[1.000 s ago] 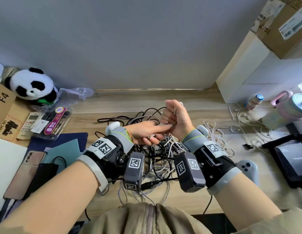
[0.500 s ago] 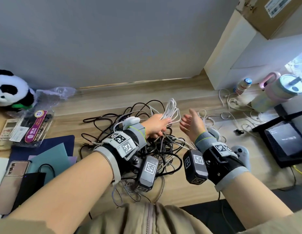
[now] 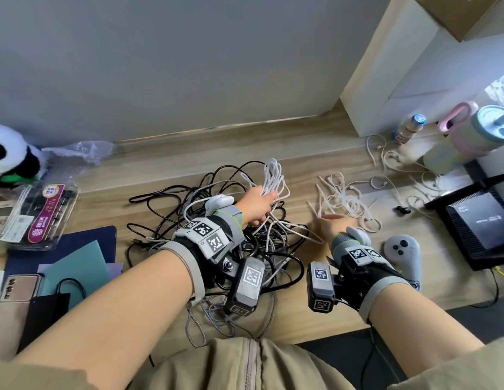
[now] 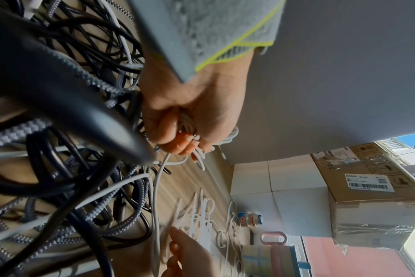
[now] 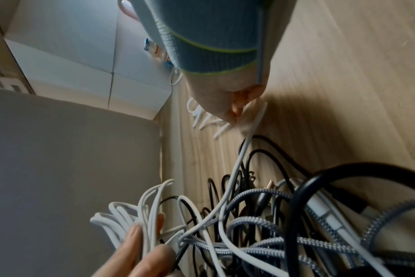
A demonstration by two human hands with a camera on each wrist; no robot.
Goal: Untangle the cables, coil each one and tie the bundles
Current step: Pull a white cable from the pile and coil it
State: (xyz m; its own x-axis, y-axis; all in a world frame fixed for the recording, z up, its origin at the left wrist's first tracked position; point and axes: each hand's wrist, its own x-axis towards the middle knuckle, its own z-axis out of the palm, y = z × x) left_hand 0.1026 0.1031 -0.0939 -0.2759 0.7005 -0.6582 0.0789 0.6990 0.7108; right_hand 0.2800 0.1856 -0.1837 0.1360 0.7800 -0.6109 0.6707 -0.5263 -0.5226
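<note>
Now that your hands have parted, your left hand is gripping the white coil alone while your right hand, fingers loose, is reaching for the ties beyond it.

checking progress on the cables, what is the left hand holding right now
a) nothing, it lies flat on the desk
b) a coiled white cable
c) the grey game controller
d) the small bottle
b: the left hand has its fingers curled round the looped white cable, raised above the tangled pile; the left wrist view shows the same grip.
</note>
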